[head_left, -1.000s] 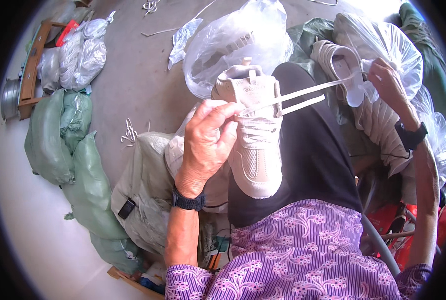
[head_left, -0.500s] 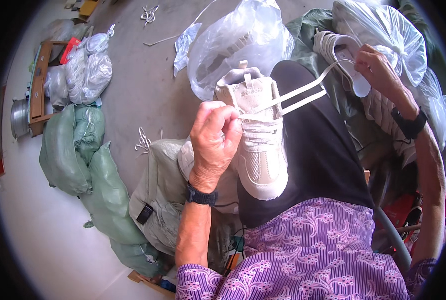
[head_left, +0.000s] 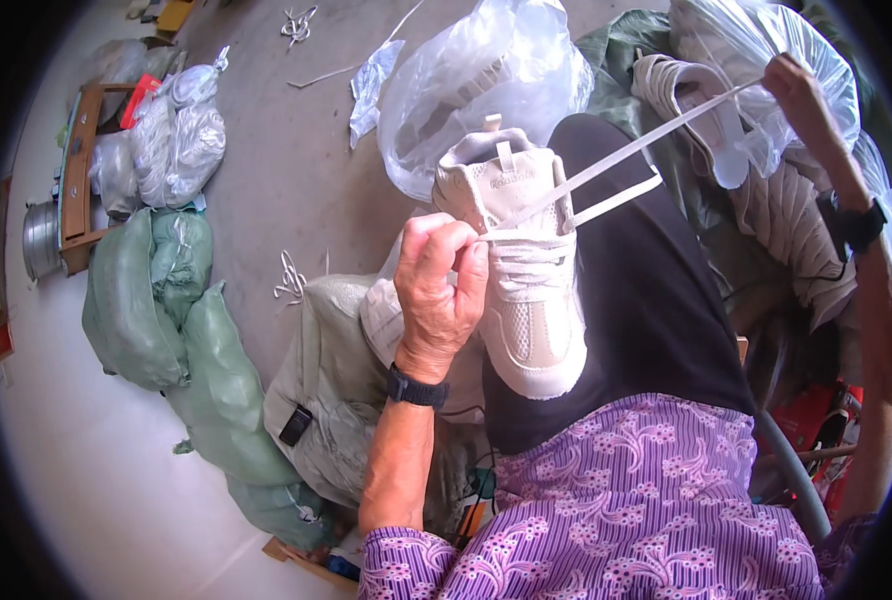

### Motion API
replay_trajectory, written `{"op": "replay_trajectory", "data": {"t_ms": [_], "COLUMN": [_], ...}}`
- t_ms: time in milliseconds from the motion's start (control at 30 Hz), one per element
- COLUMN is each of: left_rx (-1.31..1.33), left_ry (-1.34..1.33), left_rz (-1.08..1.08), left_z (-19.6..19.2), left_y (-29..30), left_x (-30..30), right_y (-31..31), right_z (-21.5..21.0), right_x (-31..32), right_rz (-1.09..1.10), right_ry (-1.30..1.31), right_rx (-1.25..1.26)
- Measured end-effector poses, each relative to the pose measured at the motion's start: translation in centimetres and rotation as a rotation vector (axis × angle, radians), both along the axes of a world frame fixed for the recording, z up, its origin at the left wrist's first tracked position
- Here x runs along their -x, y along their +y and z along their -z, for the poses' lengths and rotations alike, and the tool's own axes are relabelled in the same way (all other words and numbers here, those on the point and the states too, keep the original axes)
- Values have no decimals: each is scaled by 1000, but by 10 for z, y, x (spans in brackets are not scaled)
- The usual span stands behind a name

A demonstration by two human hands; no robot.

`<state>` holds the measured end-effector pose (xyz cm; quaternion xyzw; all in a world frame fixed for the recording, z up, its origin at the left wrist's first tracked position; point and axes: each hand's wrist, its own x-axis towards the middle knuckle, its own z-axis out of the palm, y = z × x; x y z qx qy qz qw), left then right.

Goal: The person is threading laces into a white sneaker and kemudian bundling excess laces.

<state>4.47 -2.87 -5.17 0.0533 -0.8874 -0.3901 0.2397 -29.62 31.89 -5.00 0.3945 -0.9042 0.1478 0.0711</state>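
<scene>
A cream-white sneaker (head_left: 534,345) rests on my lap, its toe toward me and its laces part-way threaded. At the sneaker's left side my left hand (head_left: 440,290) is closed in a pinch by the upper eyelets, apparently on the lace there. My right hand (head_left: 804,98) is raised far to the right, fingers closed on the long end of the white shoelace (head_left: 656,145). That length runs taut from the sneaker to my right hand. A second, shorter lace end (head_left: 618,202) sticks out to the right over my dark trouser leg.
Several cream shoes (head_left: 788,225) are stacked at the right, beside clear plastic bags (head_left: 766,60). Another clear bag (head_left: 406,125) stands beyond the sneaker. Green sacks (head_left: 131,310) line the left wall. Loose laces (head_left: 298,27) lie on the grey floor.
My right hand has moved up and to the right, drawing the lace out straighter. My left hand stays pinched beside the sneaker.
</scene>
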Motion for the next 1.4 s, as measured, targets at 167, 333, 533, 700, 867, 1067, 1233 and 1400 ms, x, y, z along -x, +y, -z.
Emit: {"op": "replay_trajectory", "data": {"t_ms": [167,333,533,700,867,1067,1233,1400], "left_rx": [14,-7,109,261,-193,-1011,-1409,-1434], "left_ry": [-37,-35,-95,-221,-318,-124,167,401], "left_rz": [-25,-22,24,130,203,184,246,136], "left_z": [1,-2,-38,-52,-52,-77,-95,-135], "left_y": [-4,-8,1,22,18,-3,-31,-90], "left_x": [-9,-10,11,41,48,20,-9,-77], "right_y": [-23,-27,-22,-19,-101,-146,-125,29], "right_z": [-45,-54,-13,-30,-27,-19,-47,-24], "right_x": [13,20,46,22,-86,-181,-168,-104], "right_rz": [55,77,14,71,-105,-558,-430,-284], "right_ry": [173,99,-452,-505,31,-352,-1159,-1606], "right_rx": [-159,-129,250,425,443,162,272,1130]}}
